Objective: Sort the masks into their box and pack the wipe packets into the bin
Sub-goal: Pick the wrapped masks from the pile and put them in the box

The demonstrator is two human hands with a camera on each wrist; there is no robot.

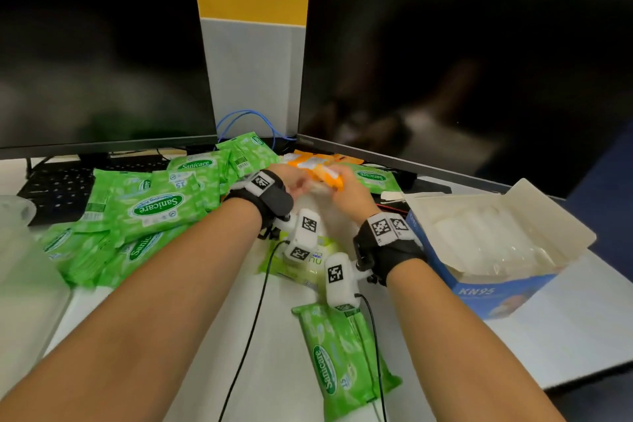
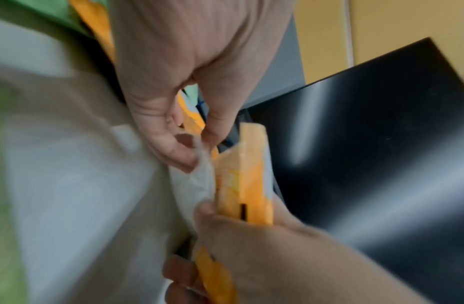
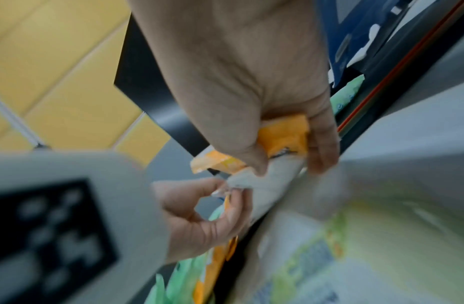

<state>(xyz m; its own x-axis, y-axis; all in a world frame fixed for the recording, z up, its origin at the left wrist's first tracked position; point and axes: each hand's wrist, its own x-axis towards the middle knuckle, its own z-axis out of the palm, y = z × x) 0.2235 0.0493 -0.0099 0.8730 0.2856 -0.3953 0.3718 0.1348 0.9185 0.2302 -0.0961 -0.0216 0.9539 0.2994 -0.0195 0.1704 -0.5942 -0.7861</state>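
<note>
Both hands meet above the middle of the desk. My right hand (image 1: 346, 192) (image 3: 290, 167) grips an orange wipe packet (image 1: 329, 175) (image 3: 285, 137) together with a white mask (image 3: 272, 183) lying against it. My left hand (image 1: 296, 181) (image 2: 198, 144) pinches the mask's (image 2: 197, 185) free corner between thumb and finger. The orange packet (image 2: 244, 185) stands on edge between the hands. The open blue KN95 mask box (image 1: 496, 291) sits at the right, holding white masks. A heap of green wipe packets (image 1: 157, 209) lies at the left.
A translucent bin (image 1: 20, 250) stands at the far left edge. One green packet (image 1: 342, 360) lies near the front, and a pale one (image 1: 301, 267) under the wrists. More orange packets (image 1: 308, 158) sit behind the hands. Two dark monitors (image 1: 462, 79) and a keyboard (image 1: 61, 185) line the back.
</note>
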